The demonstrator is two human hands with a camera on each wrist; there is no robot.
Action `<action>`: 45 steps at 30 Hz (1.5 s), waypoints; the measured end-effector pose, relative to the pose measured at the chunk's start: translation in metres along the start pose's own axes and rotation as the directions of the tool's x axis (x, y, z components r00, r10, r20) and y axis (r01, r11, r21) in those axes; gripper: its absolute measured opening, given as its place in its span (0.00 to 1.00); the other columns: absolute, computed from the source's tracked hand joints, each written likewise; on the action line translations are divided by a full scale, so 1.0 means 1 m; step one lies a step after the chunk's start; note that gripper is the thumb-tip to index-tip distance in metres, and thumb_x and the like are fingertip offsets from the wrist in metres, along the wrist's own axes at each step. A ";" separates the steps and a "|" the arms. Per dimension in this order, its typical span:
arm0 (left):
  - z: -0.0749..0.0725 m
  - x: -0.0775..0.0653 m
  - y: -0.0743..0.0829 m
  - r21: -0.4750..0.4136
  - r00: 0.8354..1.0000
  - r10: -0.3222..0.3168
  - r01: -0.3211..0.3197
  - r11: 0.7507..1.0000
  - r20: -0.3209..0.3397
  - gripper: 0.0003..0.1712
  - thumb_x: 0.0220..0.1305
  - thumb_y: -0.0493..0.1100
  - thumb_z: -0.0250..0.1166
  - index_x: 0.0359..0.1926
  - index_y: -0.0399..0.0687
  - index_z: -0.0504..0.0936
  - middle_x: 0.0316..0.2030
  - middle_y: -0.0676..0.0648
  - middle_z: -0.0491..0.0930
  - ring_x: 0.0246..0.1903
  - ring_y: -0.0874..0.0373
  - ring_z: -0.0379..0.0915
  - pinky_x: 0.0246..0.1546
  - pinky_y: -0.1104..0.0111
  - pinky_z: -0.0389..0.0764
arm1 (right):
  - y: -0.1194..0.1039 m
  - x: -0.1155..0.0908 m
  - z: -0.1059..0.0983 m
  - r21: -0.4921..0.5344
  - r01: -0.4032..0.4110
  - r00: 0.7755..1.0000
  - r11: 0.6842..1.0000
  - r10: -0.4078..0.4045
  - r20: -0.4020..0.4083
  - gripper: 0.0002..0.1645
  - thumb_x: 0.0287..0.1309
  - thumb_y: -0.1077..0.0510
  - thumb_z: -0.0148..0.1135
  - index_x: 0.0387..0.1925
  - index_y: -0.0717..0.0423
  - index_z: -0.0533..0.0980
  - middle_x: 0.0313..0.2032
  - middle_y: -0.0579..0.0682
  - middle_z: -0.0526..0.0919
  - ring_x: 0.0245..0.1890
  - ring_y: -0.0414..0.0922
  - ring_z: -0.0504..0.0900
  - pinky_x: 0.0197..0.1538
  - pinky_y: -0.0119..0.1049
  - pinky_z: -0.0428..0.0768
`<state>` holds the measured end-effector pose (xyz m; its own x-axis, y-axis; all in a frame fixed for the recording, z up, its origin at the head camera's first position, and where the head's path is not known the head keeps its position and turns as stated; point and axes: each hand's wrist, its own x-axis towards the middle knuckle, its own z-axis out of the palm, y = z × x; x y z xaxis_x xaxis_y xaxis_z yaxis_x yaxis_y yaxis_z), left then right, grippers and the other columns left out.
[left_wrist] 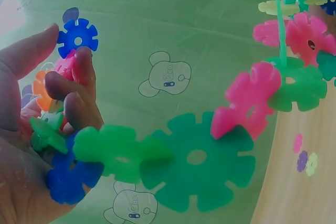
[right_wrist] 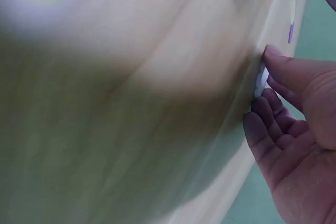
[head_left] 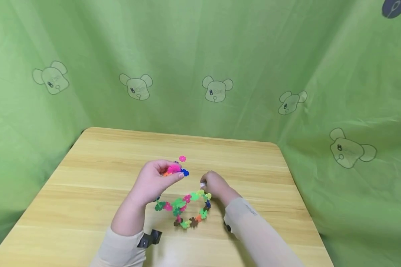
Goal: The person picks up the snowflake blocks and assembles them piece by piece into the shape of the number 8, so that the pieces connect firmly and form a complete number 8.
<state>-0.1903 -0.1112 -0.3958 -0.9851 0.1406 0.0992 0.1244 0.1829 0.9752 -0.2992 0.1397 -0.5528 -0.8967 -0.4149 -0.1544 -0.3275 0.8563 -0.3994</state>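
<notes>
My left hand grips one end of a chain of notched, flower-shaped plastic pieces. Held in its fingers are pink, orange and blue pieces, with a blue disc between thumb and fingertips in the left wrist view. From there the chain hangs down to the right in green, pink, brown and yellow, part of it curving into a loop. My right hand, low over the table beyond the loop, pinches a small white piece between thumb and fingers. That piece shows nearly edge-on and is partly covered by the fingers.
A loose pink flower piece lies on the wooden table beyond my left hand. Near it are a purple piece and a pale yellow piece. Green curtain with printed bear heads surrounds the table's back and sides.
</notes>
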 end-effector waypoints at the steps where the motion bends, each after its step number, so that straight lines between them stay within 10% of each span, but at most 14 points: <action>1: 0.000 0.000 -0.001 -0.002 1.000 0.000 0.000 1.000 0.003 0.10 0.65 0.37 0.76 0.44 0.35 0.89 0.43 0.42 0.88 0.41 0.54 0.78 0.36 0.68 0.81 | 0.002 -0.002 0.001 0.010 -0.007 1.000 1.000 0.007 0.005 0.13 0.63 0.63 0.75 0.48 0.65 0.85 0.43 0.55 0.85 0.47 0.53 0.84 0.58 0.49 0.83; 10: 0.004 -0.001 -0.001 0.001 1.000 -0.003 0.003 1.000 0.013 0.10 0.63 0.36 0.77 0.43 0.36 0.90 0.45 0.42 0.88 0.44 0.52 0.82 0.41 0.66 0.84 | 0.011 -0.020 -0.007 0.367 -0.043 0.990 0.929 0.088 -0.108 0.05 0.62 0.62 0.76 0.37 0.59 0.86 0.32 0.48 0.85 0.34 0.45 0.82 0.42 0.40 0.85; 16: 0.005 -0.001 0.001 0.006 1.000 0.002 -0.002 1.000 0.016 0.10 0.62 0.36 0.78 0.42 0.36 0.90 0.40 0.45 0.89 0.43 0.52 0.83 0.41 0.64 0.86 | -0.034 -0.043 -0.052 0.712 0.192 0.926 0.676 0.116 -0.360 0.08 0.67 0.67 0.70 0.45 0.68 0.85 0.37 0.58 0.88 0.33 0.42 0.86 0.41 0.35 0.89; 22: 0.005 -0.002 0.002 0.030 1.000 0.005 -0.004 1.000 -0.020 0.09 0.62 0.36 0.78 0.42 0.37 0.91 0.42 0.44 0.89 0.45 0.50 0.81 0.41 0.62 0.83 | -0.082 -0.081 -0.081 0.738 0.494 0.850 0.460 -0.077 -0.521 0.08 0.66 0.76 0.64 0.46 0.80 0.81 0.39 0.57 0.90 0.35 0.39 0.89 0.44 0.38 0.90; 29: 0.007 -0.003 0.004 0.021 0.999 0.016 -0.015 1.000 -0.030 0.08 0.61 0.35 0.78 0.40 0.36 0.91 0.39 0.44 0.88 0.39 0.53 0.79 0.36 0.66 0.83 | -0.100 -0.093 -0.082 0.711 0.535 0.827 0.456 -0.110 -0.552 0.07 0.65 0.77 0.65 0.44 0.79 0.82 0.39 0.72 0.86 0.35 0.38 0.88 0.43 0.38 0.90; 35: 0.006 -0.004 0.004 0.016 0.999 0.038 -0.037 0.999 -0.010 0.07 0.61 0.35 0.78 0.38 0.35 0.91 0.31 0.47 0.85 0.27 0.57 0.70 0.25 0.70 0.73 | -0.102 -0.096 -0.081 0.730 0.512 0.840 0.453 -0.088 -0.535 0.07 0.64 0.77 0.65 0.43 0.78 0.82 0.37 0.66 0.88 0.32 0.38 0.88 0.41 0.37 0.90; 41: 0.006 -0.004 0.001 0.002 0.997 0.069 -0.069 0.998 0.034 0.06 0.61 0.34 0.78 0.37 0.35 0.91 0.27 0.49 0.83 0.23 0.59 0.66 0.23 0.71 0.71 | -0.102 -0.098 -0.081 0.648 0.574 0.798 0.501 -0.163 -0.580 0.06 0.64 0.78 0.65 0.41 0.75 0.84 0.35 0.66 0.87 0.32 0.38 0.86 0.39 0.35 0.89; 45: 0.009 -0.004 0.002 -0.017 0.994 0.090 -0.089 0.996 0.064 0.06 0.61 0.34 0.78 0.36 0.35 0.91 0.26 0.49 0.81 0.23 0.59 0.66 0.23 0.72 0.71 | -0.103 -0.098 -0.081 0.649 0.600 0.781 0.468 -0.166 -0.602 0.05 0.63 0.77 0.66 0.40 0.76 0.84 0.33 0.63 0.87 0.30 0.38 0.85 0.37 0.34 0.89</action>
<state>-0.1852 -0.1024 -0.3959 -0.9601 0.2190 0.1739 0.2099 0.1534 0.9656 -0.2018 0.1169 -0.4227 -0.8252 -0.2810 0.4900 -0.4978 -0.0482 -0.8660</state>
